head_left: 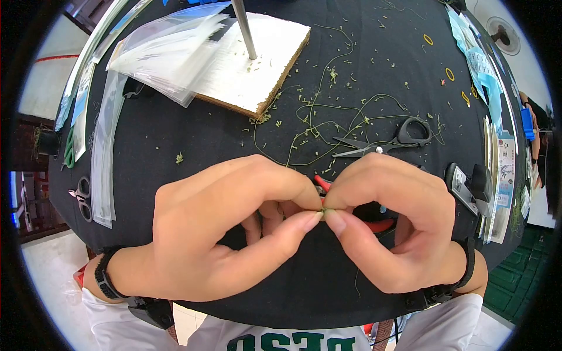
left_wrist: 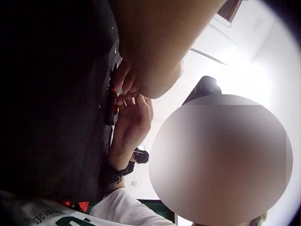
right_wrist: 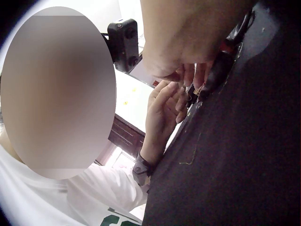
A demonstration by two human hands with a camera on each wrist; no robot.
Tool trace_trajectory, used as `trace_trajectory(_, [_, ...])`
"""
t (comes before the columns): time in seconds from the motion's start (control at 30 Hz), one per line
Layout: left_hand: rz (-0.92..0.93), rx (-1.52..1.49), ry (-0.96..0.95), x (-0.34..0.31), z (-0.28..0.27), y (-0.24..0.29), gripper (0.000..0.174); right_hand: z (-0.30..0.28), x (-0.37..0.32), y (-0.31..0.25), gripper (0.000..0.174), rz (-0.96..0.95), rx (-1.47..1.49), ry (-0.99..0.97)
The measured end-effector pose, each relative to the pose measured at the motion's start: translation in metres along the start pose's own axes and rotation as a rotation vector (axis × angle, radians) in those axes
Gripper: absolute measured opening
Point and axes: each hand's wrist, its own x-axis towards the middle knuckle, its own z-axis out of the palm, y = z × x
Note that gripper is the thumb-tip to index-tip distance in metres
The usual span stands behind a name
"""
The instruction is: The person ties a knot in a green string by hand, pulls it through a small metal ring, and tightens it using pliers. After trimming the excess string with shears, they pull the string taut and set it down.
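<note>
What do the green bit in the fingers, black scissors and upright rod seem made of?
Green bit: perhaps thread or stem; too small to tell. Scissors: smooth black handles, probably plastic; greyish blades, likely metal. Rod: probably metal, smooth grey with slight sheen.

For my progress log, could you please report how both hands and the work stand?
Left hand, right hand: pinching a thin green strand between close fingertips. Black scissors just beyond, not blocking. Red tool below, partly hidden.

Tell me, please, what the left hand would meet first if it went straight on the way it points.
Most likely the right hand, whose fingers are directly opposite; whether the left hand already touches them is unclear.
</note>
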Motion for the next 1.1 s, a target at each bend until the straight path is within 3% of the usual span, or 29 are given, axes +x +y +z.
trace_trajectory(0.53, [0.062, 0.040, 0.014, 0.0014, 0.0004, -0.0020, 0.013, -0.0010, 0.0008, 0.0002, 0.012, -0.013, -0.021, -0.015])
trace_trajectory(0.83, [-0.112, -0.170, 0.037, -0.0025, 0.0026, -0.0010, 0.008, -0.0019, 0.0003, -0.0003, 0.010, 0.007, -0.010, 0.005])
trace_trajectory(1.0, [-0.128, -0.180, 0.061, -0.0023, 0.0020, -0.0005, 0.010, 0.0010, 0.0005, -0.0066, 0.011, 0.067, 0.026, 0.096])
trace_trajectory(1.1, [-0.103, -0.150, 0.086, -0.0023, 0.0025, -0.0006, 0.010, -0.0020, 0.0003, -0.0072, 0.012, -0.003, -0.039, 0.074])
